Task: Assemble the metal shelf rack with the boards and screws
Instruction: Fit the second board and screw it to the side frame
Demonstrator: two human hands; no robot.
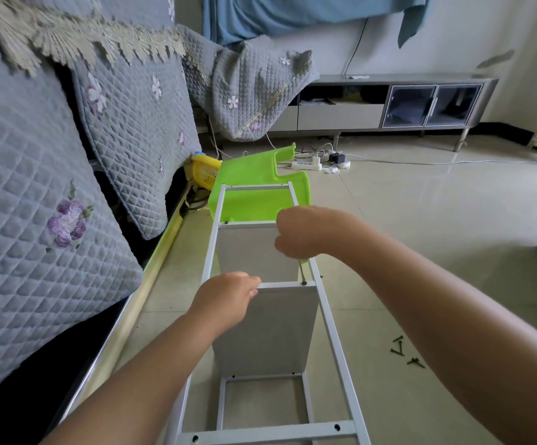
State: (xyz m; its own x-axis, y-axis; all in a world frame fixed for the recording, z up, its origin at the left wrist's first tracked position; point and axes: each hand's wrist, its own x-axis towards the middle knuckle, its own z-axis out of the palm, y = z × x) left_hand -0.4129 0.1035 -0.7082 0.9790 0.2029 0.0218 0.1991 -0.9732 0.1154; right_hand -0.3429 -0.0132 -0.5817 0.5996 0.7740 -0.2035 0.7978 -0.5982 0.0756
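2 boards stand in the white metal rack frame [331, 319], which lies on the tiled floor [437, 226] with its long axis running away from the person, toward a green plastic stool [254, 178] at its far end. The near board [267, 329] stands on edge across the frame between the 2 long rails; the far board [254, 248] stands parallel beyond it. The left hand [225, 303] grips the near board's top edge, fingers curled over it. The right hand [296, 234] is clenched round a screwdriver [301, 273] whose shaft points down at a screw [304, 283] on that edge, close to the right rail. About 4 loose dark screws [405, 351] lie on the floor right of the frame, where the tiles are open; on the left, a sofa [35, 203] runs close alongside.
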